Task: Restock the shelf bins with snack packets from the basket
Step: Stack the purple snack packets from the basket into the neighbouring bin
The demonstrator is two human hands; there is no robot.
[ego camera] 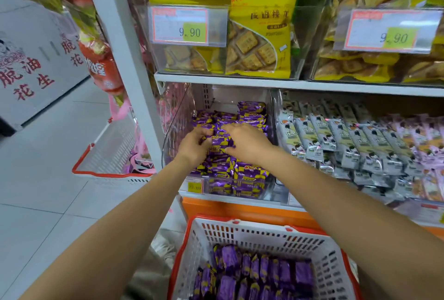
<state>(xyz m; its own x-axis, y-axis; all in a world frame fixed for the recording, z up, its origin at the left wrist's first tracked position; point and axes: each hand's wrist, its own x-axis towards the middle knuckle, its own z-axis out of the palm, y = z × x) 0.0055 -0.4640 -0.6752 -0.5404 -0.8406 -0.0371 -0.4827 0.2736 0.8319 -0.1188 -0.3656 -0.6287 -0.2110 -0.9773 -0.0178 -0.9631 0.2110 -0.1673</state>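
Purple snack packets [252,273] lie in the basket [264,234] below. In the shelf bin [171,136], the left hand [194,143] grips one packet and the right hand [245,141] rests flat on the pile [240,170]. This seems the placing step; the next move probably calls for letting go and reaching down again.

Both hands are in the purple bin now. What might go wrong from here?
1. The purple packets are heaped up to the bin's front wall, so pushing more in with the left hand or right hand may spill some over.
2. Spilled ones could miss the basket below.
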